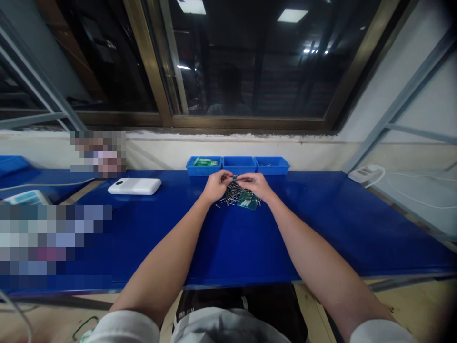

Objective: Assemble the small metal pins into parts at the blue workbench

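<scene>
A loose pile of thin, silvery metal pins (233,194) lies on the blue table, with a see-through green plastic packet (247,202) at its near right side. Over the pile's far edge, my left hand (216,185) has its thumb and fingers pinched together. My right hand (255,184) faces it from the other side, its fingertips also pinched and close to the left ones. Whatever sits between the fingertips is too small to make out. Both wrists rest low beside the pile.
Behind my hands stand three blue bins: the left bin (204,171) holds green packets, the middle bin (239,170) is beside it, and the right bin (273,170) has a few small pieces. A white device (134,186) lies left; a white power strip (364,173) is far right.
</scene>
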Demonstrator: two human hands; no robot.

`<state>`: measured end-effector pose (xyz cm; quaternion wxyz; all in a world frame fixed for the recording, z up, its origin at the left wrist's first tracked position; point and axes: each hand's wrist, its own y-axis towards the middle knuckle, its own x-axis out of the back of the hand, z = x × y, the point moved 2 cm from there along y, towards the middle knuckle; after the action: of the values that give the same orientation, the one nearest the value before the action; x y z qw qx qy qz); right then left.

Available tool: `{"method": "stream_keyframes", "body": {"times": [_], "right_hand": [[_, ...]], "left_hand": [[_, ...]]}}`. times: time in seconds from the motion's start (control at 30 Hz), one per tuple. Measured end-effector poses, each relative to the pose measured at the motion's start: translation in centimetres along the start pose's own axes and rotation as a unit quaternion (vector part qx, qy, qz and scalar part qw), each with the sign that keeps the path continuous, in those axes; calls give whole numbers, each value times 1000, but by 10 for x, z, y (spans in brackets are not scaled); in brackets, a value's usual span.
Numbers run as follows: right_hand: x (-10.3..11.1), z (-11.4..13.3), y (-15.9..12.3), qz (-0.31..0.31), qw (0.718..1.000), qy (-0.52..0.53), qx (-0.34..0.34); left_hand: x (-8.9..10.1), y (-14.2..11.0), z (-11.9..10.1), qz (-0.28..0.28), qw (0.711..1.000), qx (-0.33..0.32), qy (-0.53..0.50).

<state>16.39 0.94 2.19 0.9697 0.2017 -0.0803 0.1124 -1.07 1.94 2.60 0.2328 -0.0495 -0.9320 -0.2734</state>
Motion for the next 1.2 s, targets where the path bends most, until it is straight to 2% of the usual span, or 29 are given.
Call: {"method": "stream_keyframes", "body": {"times": [0.27,0.4,0.5,0.63,0.7,0.83,0.93,1.0,1.1,1.2], "right_hand": [[1,-3,1,0,998,52,-23],[2,-7,3,-26,996,72,-36],[6,-7,3,-65,996,33,-47],[13,-6,5,-106,983,-134,-61],[15,-8,8,-117,976,-165,-76],[18,-11,19,-143,987,-19,-71],[20,-13,25,-112,990,70,-58],[24,-16,25,-111,989,67,-75],[31,-23,22,-143,984,25,-101],[38,-31,18,-170,981,-18,-96]], "left_hand": [[-9,2,6,-8,994,26,-109],[-13,3,8,6,987,46,-155],[-11,7,15,-26,986,51,-158],[-2,11,29,-104,982,66,-140],[1,12,33,-119,982,76,-124],[3,12,33,-116,986,79,-84],[2,11,31,-103,991,72,-55],[2,10,29,-94,993,67,-35],[4,8,24,-82,995,60,9],[7,6,20,-54,993,45,94]]}}
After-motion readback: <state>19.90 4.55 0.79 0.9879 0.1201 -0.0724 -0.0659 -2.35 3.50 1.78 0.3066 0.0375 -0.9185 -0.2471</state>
